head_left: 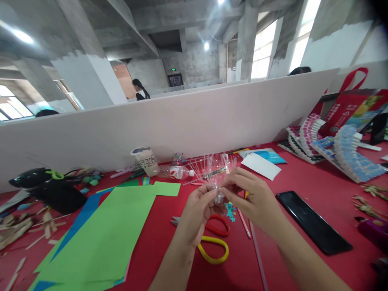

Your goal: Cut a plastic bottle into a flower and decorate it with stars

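Note:
In front of me is a clear plastic bottle piece (pixel 218 197), its upper part cut into thin strips that fan outward. My left hand (pixel 198 206) is closed around its narrow lower end. The fingers of my right hand (pixel 251 192) pinch at the same piece from the right; exactly which part lies between them is hard to see. Under my hands lies a pair of scissors (pixel 212 261) with one red and one yellow handle, its blades partly hidden by my left wrist. Small blue star shapes (pixel 230 213) are scattered just below my right fingers.
Green and blue paper sheets (pixel 100 234) cover the left. Behind lie a clear bottle (pixel 174 172) and a patterned cup (pixel 145 159) by the white partition (pixel 182 125). A black phone (pixel 313 222) lies right, with patterned folded strips (pixel 353 151) beyond. A black container (pixel 57 194) stands left.

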`<move>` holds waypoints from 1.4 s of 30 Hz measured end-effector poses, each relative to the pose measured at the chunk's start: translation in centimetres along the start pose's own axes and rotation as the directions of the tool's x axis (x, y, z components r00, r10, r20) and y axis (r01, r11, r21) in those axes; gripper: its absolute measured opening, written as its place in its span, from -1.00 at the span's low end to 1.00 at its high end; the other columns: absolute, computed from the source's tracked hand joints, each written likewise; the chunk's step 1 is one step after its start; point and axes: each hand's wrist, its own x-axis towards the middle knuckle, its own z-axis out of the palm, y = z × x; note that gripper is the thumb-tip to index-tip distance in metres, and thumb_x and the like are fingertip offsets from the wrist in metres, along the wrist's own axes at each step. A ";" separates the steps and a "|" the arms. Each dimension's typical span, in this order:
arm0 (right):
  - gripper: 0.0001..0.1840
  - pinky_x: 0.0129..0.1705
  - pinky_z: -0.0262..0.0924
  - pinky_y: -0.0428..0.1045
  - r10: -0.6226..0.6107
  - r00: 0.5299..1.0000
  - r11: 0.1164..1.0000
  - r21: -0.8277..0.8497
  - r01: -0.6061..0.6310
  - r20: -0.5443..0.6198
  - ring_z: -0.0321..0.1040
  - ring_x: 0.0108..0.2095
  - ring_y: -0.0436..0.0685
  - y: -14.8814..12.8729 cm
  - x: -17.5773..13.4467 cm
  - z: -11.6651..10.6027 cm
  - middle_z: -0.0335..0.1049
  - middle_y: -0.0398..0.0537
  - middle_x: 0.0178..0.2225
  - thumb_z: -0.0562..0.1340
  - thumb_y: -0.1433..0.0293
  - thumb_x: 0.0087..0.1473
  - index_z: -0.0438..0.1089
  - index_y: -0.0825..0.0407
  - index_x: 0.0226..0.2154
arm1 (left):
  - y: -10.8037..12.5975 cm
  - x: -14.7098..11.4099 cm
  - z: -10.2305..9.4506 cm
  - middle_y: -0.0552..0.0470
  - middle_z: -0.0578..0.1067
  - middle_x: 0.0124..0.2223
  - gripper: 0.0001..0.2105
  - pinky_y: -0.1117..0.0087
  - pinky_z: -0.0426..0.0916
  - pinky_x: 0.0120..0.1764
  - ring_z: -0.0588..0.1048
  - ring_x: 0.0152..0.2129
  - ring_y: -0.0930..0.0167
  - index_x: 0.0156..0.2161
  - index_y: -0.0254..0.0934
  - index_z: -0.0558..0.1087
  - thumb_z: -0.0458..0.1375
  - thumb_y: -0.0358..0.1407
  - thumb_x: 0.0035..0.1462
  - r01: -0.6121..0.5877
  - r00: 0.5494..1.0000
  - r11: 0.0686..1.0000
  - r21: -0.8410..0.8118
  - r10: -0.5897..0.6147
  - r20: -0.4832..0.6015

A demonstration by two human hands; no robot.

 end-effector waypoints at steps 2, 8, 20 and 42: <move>-0.84 -0.41 0.11 -0.06 0.001 1.000 1.000 0.002 -0.001 -0.006 0.20 -0.44 0.01 0.0 0.0 -0.1 0.21 -0.19 -0.45 0.18 0.51 0.12 0.29 0.01 -0.47 | 0.0 0.0 0.1 0.10 0.45 -0.51 -0.93 0.51 0.33 -0.50 0.43 -0.61 0.53 -0.38 -0.32 0.34 0.14 -0.37 0.08 -0.001 1.000 1.000 -0.003 0.001 0.003; -0.83 -0.40 0.13 -0.05 0.027 0.999 0.999 -0.020 -0.026 0.031 0.23 -0.43 0.03 0.0 -0.1 -0.3 0.22 -0.18 -0.45 0.17 0.49 0.13 0.29 0.01 -0.49 | 0.0 0.0 0.1 0.08 0.44 -0.52 -0.92 0.50 0.32 -0.51 0.43 -0.61 0.51 -0.39 -0.33 0.34 0.14 -0.36 0.08 0.011 1.000 0.999 0.034 -0.011 0.005; -0.86 -0.41 0.12 -0.07 0.016 1.000 1.000 -0.006 -0.017 -0.020 0.21 -0.45 0.01 -0.6 -0.2 -0.5 0.23 -0.20 -0.46 0.18 0.54 0.09 0.32 0.01 -0.44 | 0.3 -0.1 1.0 0.08 0.44 -0.48 -0.95 0.50 0.31 -0.45 0.41 -0.58 0.53 -0.33 -0.34 0.37 0.14 -0.39 0.06 -0.068 0.998 0.996 0.066 0.069 -0.014; -0.78 -0.42 0.11 -0.09 0.023 0.991 0.999 0.021 -0.026 0.129 0.19 -0.44 -0.01 -0.2 -0.1 -1.9 0.21 -0.24 -0.45 0.20 0.51 0.09 0.20 -0.03 -0.52 | 0.6 0.0 0.5 0.07 0.52 -0.35 -0.75 0.46 0.33 -0.34 0.45 -0.45 0.45 -0.26 -0.22 0.46 0.27 -0.46 -0.13 -0.295 0.940 0.895 0.335 0.335 -0.067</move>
